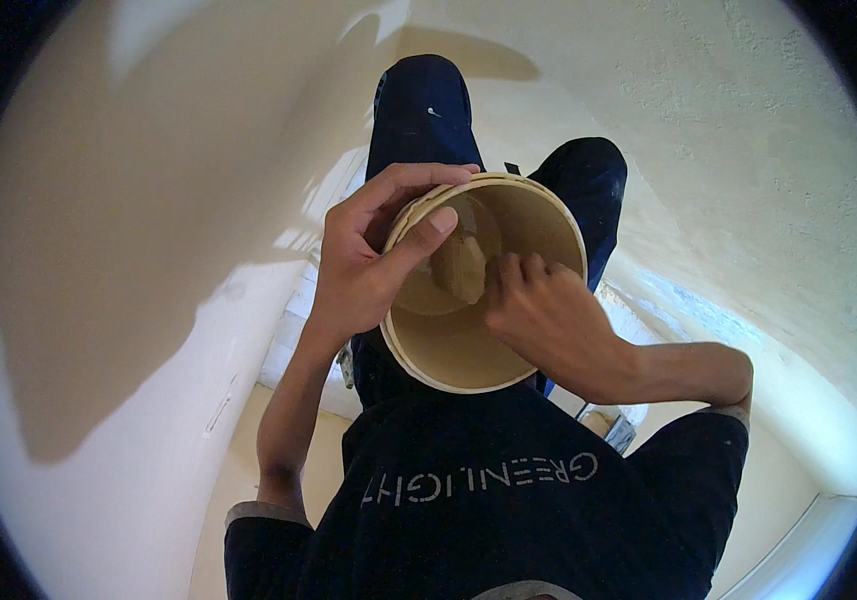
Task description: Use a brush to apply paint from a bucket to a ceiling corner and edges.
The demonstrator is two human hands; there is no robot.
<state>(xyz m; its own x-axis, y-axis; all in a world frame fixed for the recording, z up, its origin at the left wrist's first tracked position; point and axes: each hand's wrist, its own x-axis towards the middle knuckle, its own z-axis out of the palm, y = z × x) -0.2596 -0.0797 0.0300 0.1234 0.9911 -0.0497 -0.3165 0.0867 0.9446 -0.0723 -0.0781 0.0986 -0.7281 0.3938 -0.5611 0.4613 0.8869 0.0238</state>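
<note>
A round cream-coloured bucket (460,375) is tilted toward me in front of my body, and its open mouth faces up. My left hand (373,245) grips the left side of its rim, thumb over the inside edge and fingers along the outside. My right hand (548,315) reaches over the near right rim into the bucket with its fingers curled closed. Whatever those fingers hold, if anything, is hidden. Just left of them, inside the bucket, a tan, pointed shape (460,265) shows; I cannot tell whether it is a lump or a tool's blade.
My knees (423,110) in dark trousers stand beyond the bucket. Pale walls (748,150) close in on both sides, the right one rough in places. My shadow falls on the left wall (128,250). Beneath my right arm lies a small metallic object (619,433).
</note>
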